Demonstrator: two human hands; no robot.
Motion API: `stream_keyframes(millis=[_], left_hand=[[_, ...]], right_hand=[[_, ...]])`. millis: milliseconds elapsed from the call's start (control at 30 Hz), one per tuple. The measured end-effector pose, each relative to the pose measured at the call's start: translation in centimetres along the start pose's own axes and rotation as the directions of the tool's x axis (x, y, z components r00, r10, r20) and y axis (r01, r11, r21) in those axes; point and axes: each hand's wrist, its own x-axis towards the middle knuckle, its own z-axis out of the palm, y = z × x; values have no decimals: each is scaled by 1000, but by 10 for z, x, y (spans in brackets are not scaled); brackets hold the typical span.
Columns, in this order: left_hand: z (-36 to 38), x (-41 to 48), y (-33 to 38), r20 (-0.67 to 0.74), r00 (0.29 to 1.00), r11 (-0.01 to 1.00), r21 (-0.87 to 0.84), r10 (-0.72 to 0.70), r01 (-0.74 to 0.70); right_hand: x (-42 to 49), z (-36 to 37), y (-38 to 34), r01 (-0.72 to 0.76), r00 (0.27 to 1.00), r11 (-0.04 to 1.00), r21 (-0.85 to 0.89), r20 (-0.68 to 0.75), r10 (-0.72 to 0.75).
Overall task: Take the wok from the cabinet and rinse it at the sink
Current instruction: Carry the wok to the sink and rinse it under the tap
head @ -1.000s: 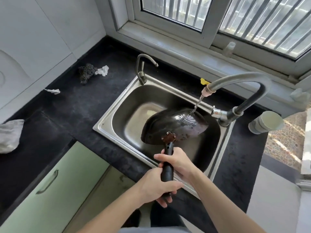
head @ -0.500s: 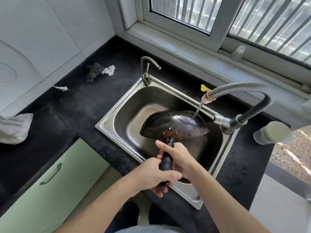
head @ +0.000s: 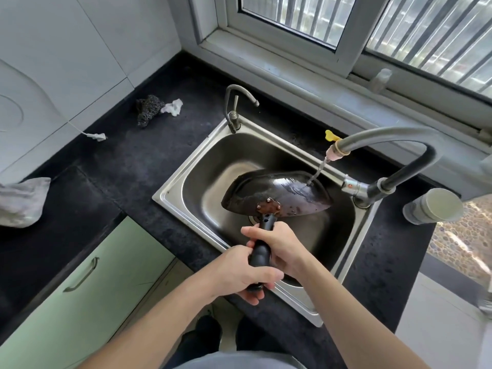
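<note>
Both hands — left hand [head: 241, 272] and right hand [head: 277, 246] — are closed around the handle of the wok [head: 277, 193], tilted over the sink [head: 186, 187] under the faucet [head: 372, 139]. Wet handle may slip — wok could bang the basin.

The dark wok [head: 277, 191] is held tilted over the stainless sink [head: 186, 182] basin, underside facing up, rusty handle bracket toward the viewer; a water stream strikes its right side.

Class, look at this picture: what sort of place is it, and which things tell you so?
Most likely a home kitchen: a steel sink set in a dark countertop, a faucet running water onto a wok, and green cabinet doors below.
</note>
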Motion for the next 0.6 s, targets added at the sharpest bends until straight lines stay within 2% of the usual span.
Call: stream_keyframes(millis=[233, 367, 433, 500, 567, 600], left_hand=[[-11, -10, -37, -4, 1000, 998, 66, 3, -2], [-30, -23, -58, 60, 998, 998, 58, 36, -39], [-41, -30, -66, 110, 992, 998, -25, 68, -66], [-53, -37, -72, 150, 982, 993, -67, 110, -101], [-62, -43, -77, 191, 970, 988, -75, 150, -138], [-66, -45, -80, 210, 964, 986, -77, 163, -150]], right_hand=[[2, 21, 29, 82, 994, 988, -132, -55, -90], [-2, 47, 44, 100, 985, 985, -140, -127, -118], [-4, 63, 52, 112, 979, 993, -47, -166, -118], [-4, 80, 63, 128, 975, 985, 115, -197, -104], [-3, 94, 74, 134, 979, 911, 391, -196, -60], [-2, 101, 78, 121, 986, 825, 551, -162, -36]])
